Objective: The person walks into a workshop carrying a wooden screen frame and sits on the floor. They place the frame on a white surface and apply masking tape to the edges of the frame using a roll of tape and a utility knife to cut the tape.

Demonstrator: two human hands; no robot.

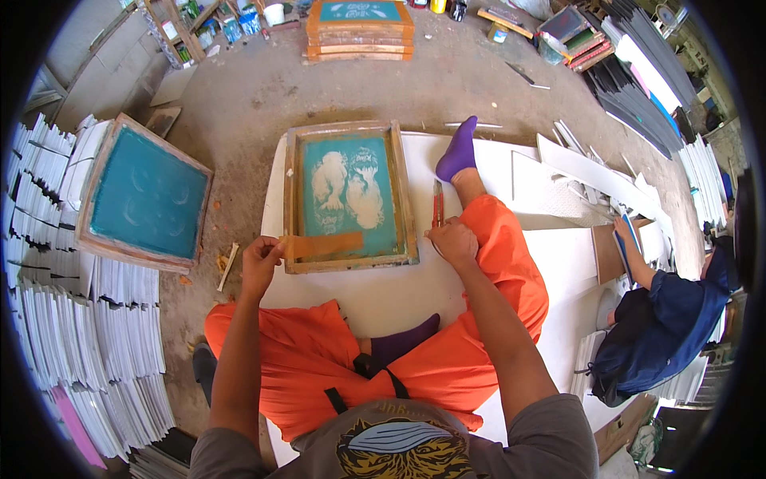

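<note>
A wooden-framed printing screen (405, 184) with teal mesh and two pale animal-like figures lies on a white board in front of me. A strip of brown tape (323, 244) runs across its near left part. My left hand (263, 259) is closed at the screen's near left corner, pinching the tape's left end between thumb and finger. To the right of the screen, my right hand (455, 242) is closed around the near end of a red utility knife (438, 206), which points away from me. The fingers partly hide the knife's near end.
My legs in orange trousers (511, 263) frame the white board (399, 291). Another teal screen (148, 191) leans on paper stacks (120, 319) at left. Stacked screens (361, 40) stand ahead. At right a person in dark blue (666, 319) works beside board offcuts (598, 176).
</note>
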